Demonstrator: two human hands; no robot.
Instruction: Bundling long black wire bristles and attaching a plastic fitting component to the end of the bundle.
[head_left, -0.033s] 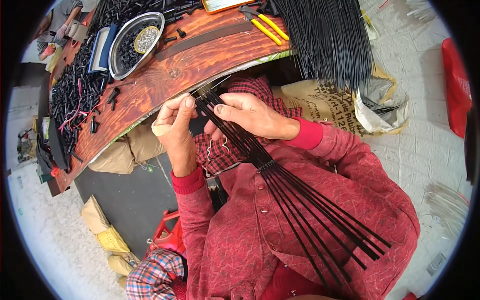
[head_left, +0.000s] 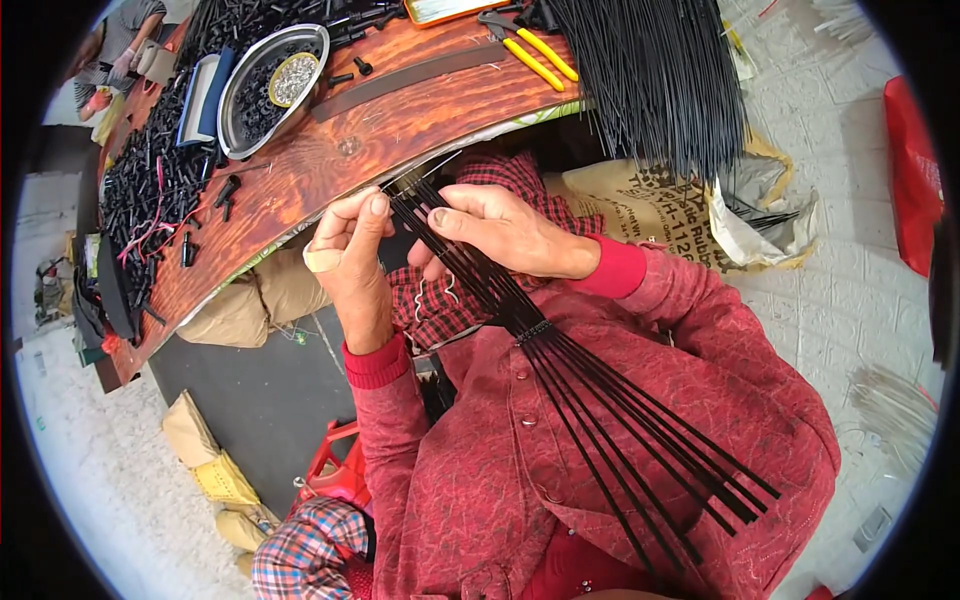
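A bundle of thin black rods [head_left: 495, 290] lies slantwise across my lap and chest. A band [head_left: 532, 332] crosses it about midway, and below that the rods fan out. My right hand [head_left: 510, 232] is closed round the bundle's upper part, thumb on top and some fingers hidden beneath. My left hand [head_left: 352, 245] pinches thumb and forefinger together at the far end, on the tip of an outer rod; the fingers partly cover the grip. A yellowish wrap sits on this hand. Close by, a thin pale wire [head_left: 447, 160] sticks out across the rod ends.
The wooden table [head_left: 290, 200] holds a metal tray [head_left: 232, 140] of small black parts, yellow-handled pliers [head_left: 540, 62], a dark flat strip [head_left: 410, 82] and a heap of black pieces [head_left: 150, 190]. Long black rods [head_left: 660, 90] overhang its right end, above a printed sack [head_left: 640, 205].
The lower ends of the black rods have shifted very slightly. Both hands keep their place and grip.
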